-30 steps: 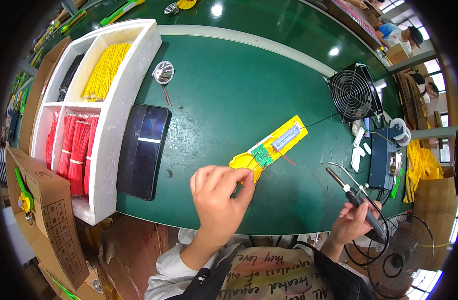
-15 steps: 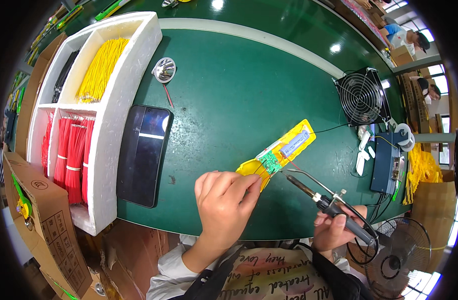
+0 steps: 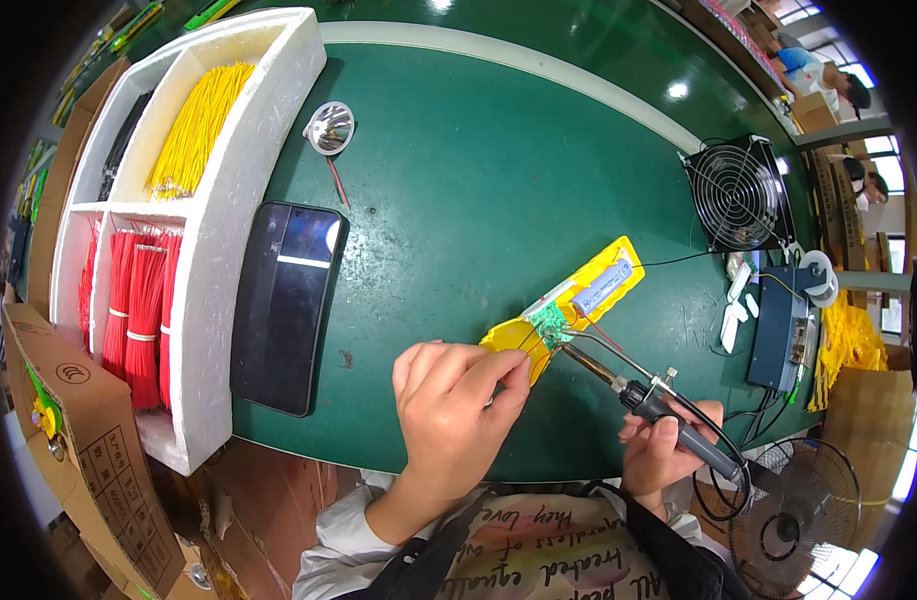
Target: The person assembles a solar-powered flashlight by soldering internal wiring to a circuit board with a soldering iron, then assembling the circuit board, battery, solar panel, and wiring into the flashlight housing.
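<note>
Yellow housing (image 3: 568,305) slants up-right; soldering iron (image 3: 638,395) apparently meets it.

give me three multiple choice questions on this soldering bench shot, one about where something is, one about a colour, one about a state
1. Where does the phone lie?
A. between the white foam tray and the yellow housing
B. on top of the fan
C. inside the cardboard box

2. What colour are the wires in the tray's near compartments?
A. blue
B. red
C. white

3. What is the right hand doing?
A. resting flat on the mat
B. gripping the soldering iron, tip at the green circuit board
C. holding the phone

Answers:
1 A, the phone rests on the green mat just beside the tray.
2 B, red bundles fill them; yellow wires sit farther off.
3 B, the fingers wrap the handle while the left hand steadies the housing.
</note>
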Action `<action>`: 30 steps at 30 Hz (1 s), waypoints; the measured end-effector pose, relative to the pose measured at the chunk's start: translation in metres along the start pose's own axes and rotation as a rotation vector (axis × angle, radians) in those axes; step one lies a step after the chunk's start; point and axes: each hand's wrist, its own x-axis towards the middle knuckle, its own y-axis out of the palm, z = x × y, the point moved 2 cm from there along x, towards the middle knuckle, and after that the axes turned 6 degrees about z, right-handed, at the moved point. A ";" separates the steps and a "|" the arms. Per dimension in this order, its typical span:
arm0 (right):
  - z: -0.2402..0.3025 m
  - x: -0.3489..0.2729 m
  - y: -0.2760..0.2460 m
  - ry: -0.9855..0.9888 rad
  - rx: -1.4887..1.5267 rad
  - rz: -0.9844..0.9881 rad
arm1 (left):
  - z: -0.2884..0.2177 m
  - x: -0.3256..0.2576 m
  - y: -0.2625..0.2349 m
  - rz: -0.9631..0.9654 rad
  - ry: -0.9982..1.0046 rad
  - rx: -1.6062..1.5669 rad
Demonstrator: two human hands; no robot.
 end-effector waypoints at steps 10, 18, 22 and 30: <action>-0.003 -0.001 0.001 0.028 0.036 -0.029 | 0.000 -0.001 -0.001 -0.004 -0.002 -0.001; 0.001 0.000 -0.002 -0.047 0.012 -0.075 | 0.001 0.000 0.000 -0.006 -0.005 -0.003; 0.000 0.000 -0.004 -0.051 0.044 -0.034 | 0.002 -0.002 0.001 0.005 -0.014 0.012; -0.003 0.000 -0.001 0.013 0.069 0.044 | 0.001 -0.001 0.001 0.002 -0.011 0.013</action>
